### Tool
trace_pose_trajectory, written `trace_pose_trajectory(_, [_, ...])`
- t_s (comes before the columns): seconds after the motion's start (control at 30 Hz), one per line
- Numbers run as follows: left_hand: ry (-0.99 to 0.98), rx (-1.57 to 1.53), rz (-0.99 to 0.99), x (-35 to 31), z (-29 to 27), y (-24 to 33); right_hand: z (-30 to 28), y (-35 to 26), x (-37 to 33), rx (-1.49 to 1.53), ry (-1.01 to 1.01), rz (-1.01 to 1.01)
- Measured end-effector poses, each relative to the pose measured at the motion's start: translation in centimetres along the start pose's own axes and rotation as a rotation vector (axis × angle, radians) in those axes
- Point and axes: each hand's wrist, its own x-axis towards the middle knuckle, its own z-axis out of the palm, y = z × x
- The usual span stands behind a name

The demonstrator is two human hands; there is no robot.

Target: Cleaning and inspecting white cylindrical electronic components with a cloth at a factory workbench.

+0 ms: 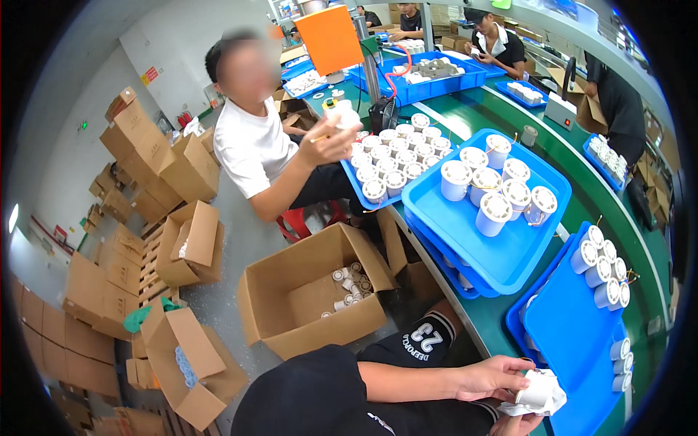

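Observation:
At the lower right, a white cylindrical part (536, 389) sits between my hands with a white cloth (556, 401) around its side. My left hand (496, 378) is closed on the part from the left and above, thumb and fingers against it. My right hand (518, 424) is closed from below, gripping cloth and part together; some of its fingers are hidden. Just beyond them lies a blue tray (567, 327) with several similar white cylindrical parts (598, 272) along its right side, thin wires sticking out of some.
Ahead, stacked blue trays (429, 251) hold more white parts. An open cardboard box (291, 301) with loose white parts stands on the floor to the left. A co-worker in a white shirt (251, 138) sits across, holding a white part. A green conveyor (472, 109) runs behind.

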Motion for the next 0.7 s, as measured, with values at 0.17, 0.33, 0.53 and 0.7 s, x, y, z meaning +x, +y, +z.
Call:
trace_pose_trajectory(0.17, [0.082,0.210,0.141,0.0,-0.6,-0.4,-0.2,1.9,-0.1,0.050,0.118,-0.032])
trace_pose_trajectory(0.33, [0.135,0.653,0.480,0.2,-0.7,-0.8,0.5,2.4,0.1,0.121,0.172,0.039])
trace_pose_trajectory(0.53, [0.067,0.719,0.562,-0.2,0.6,-0.1,1.8,1.1,0.0,0.144,0.198,0.048])
trace_pose_trajectory(0.7, [0.098,0.762,0.599,-0.8,0.4,-0.2,4.4,-1.0,-0.2,0.192,0.231,0.122])
